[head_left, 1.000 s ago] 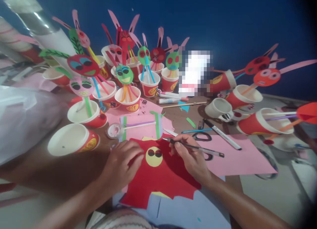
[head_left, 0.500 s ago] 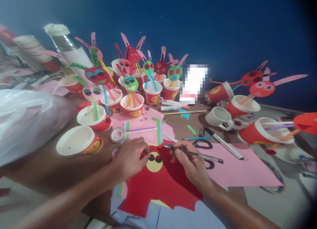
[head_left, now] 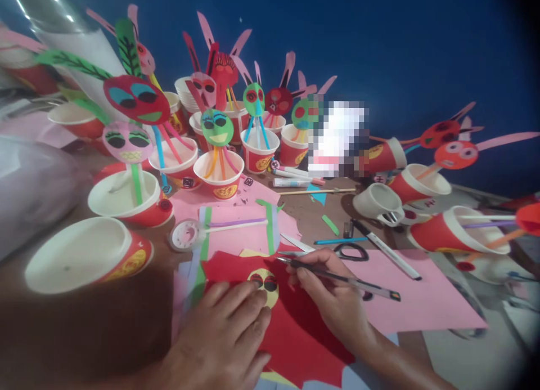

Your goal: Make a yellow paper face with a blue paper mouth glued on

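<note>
My left hand (head_left: 230,334) lies spread on the red paper (head_left: 304,345), its fingertips at the lower left edge of a yellow paper disc (head_left: 270,297) with two dark eyes on it. In my right hand (head_left: 337,300) is a black and grey pen (head_left: 346,277), pinched between thumb and fingers, its tip pointing left just above the upper part of the red paper. Black-handled scissors (head_left: 354,251) lie beyond that hand, partly hidden by it, on pink paper (head_left: 422,300).
Red and white cups (head_left: 225,176) holding paper bug figures (head_left: 217,128) line the back. A tape roll (head_left: 184,235), a marker (head_left: 390,252), a white mug (head_left: 377,203) and an untenanted cup (head_left: 76,255) stand or lie nearer. A plastic bag (head_left: 37,193) is at left.
My left hand has opened out from a pinch near the disc and moved down, now flat on the red paper. The view has shifted closer. My right hand still holds the pen.
</note>
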Demonstrator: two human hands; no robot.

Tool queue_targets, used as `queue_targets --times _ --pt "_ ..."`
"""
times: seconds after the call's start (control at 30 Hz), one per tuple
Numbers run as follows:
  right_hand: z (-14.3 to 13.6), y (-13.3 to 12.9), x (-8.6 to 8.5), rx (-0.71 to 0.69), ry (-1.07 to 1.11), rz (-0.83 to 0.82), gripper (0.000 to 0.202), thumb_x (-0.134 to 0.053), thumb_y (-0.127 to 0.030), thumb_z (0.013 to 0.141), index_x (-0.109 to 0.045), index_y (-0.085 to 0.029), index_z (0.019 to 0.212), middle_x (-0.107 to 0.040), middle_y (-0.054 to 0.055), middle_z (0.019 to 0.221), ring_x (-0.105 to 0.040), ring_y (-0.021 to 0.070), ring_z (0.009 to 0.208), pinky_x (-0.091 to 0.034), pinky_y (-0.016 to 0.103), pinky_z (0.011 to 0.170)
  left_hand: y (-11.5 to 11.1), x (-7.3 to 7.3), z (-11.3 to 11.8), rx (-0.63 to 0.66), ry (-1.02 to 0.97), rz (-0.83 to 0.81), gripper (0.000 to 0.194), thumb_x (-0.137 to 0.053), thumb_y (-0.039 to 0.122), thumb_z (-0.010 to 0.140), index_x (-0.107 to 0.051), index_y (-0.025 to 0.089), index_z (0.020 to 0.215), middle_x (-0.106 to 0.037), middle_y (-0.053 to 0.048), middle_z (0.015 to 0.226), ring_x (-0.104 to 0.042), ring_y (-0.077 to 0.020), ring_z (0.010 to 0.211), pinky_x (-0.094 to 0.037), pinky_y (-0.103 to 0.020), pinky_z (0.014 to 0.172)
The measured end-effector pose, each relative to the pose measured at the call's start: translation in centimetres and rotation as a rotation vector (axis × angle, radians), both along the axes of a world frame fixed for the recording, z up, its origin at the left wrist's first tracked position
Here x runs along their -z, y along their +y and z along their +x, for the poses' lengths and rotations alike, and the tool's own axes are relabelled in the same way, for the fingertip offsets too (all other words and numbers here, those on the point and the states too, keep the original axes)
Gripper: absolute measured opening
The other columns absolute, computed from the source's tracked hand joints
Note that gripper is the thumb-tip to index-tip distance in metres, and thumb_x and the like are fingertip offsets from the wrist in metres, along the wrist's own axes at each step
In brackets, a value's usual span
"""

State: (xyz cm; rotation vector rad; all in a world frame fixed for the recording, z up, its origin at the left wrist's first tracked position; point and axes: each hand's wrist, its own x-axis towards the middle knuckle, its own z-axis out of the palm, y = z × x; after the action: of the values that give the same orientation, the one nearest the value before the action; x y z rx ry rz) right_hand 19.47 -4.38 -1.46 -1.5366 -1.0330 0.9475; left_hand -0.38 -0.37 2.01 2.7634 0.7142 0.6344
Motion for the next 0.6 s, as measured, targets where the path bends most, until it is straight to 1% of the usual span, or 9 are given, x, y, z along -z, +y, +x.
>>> queue_targets --times 0.1,0.17,0.33,0.37,0.43,0.5,0.6 --pt "0.0 0.1 0.0 0.014 -0.006 -0.001 0.007 -0.057 -0.028 0.086 -0.053 -0.022 0.087 -0.068 0.000 0.074 -0.067 0.0139 0.068 -0.053 0.026 0.064 0.0 0.4 0.0 0.011 0.080 0.021 0.029 -0.052 0.041 0.087 -0.065 0.019 0.102 -0.069 -0.002 0.107 -0.056 -0.0204 0.103 -0.031 -0.037 0.090" --pt "-0.2 0.0 -0.5 0.019 -0.017 -0.007 0.007 -0.057 -0.027 0.085 -0.053 -0.022 0.087 -0.068 -0.001 0.072 -0.067 0.0135 0.067 -0.054 0.025 0.063 0.2 0.7 0.1 0.011 0.117 0.035 0.031 -0.057 0.043 0.082 -0.066 0.020 0.101 -0.069 -0.001 0.108 -0.055 -0.0202 0.102 -0.031 -0.037 0.090" --pt "-0.8 -0.3 -3.0 0.096 -0.058 -0.027 0.008 -0.059 -0.029 0.083 -0.055 -0.022 0.081 -0.070 -0.001 0.068 -0.068 0.0132 0.062 -0.055 0.023 0.060 0.3 1.0 0.2 0.006 0.167 0.044 0.036 -0.062 0.049 0.077 -0.066 0.021 0.099 -0.069 0.004 0.104 -0.054 -0.0201 0.101 -0.029 -0.037 0.090" --pt "-1.0 -0.3 -3.5 0.091 -0.090 -0.032 0.009 -0.059 -0.029 0.083 -0.055 -0.022 0.080 -0.069 -0.001 0.067 -0.067 0.0131 0.061 -0.054 0.023 0.059 0.2 1.1 0.2 0.001 0.175 0.044 0.036 -0.061 0.050 0.077 -0.066 0.022 0.099 -0.069 0.004 0.103 -0.054 -0.0207 0.101 -0.029 -0.037 0.091" --pt "-1.1 0.0 -3.9 0.028 -0.184 -0.042 0.009 -0.059 -0.029 0.082 -0.056 -0.022 0.078 -0.068 -0.002 0.064 -0.066 0.0132 0.058 -0.053 0.023 0.057 0.1 1.4 0.1 -0.012 0.175 0.059 0.035 -0.061 0.050 0.077 -0.067 0.022 0.097 -0.069 0.003 0.102 -0.053 -0.0222 0.103 -0.028 -0.038 0.093" --pt "-1.3 0.4 -3.7 -0.051 -0.294 -0.042 0.009 -0.060 -0.029 0.081 -0.056 -0.022 0.077 -0.066 -0.002 0.063 -0.065 0.0136 0.057 -0.051 0.023 0.055 -0.1 1.7 0.0 -0.019 0.155 0.071 0.035 -0.063 0.051 0.075 -0.068 0.022 0.094 -0.069 0.003 0.101 -0.051 -0.0237 0.105 -0.027 -0.040 0.095" --pt "-1.5 1.1 -2.5 -0.131 -0.362 -0.049 0.009 -0.059 -0.027 0.082 -0.055 -0.022 0.076 -0.066 -0.002 0.061 -0.063 0.0137 0.056 -0.049 0.023 0.052 -0.3 2.2 -0.2 -0.030 0.136 0.073 0.034 -0.066 0.050 0.071 -0.068 0.024 0.092 -0.068 0.003 0.102 -0.050 -0.0249 0.106 -0.029 -0.040 0.094"
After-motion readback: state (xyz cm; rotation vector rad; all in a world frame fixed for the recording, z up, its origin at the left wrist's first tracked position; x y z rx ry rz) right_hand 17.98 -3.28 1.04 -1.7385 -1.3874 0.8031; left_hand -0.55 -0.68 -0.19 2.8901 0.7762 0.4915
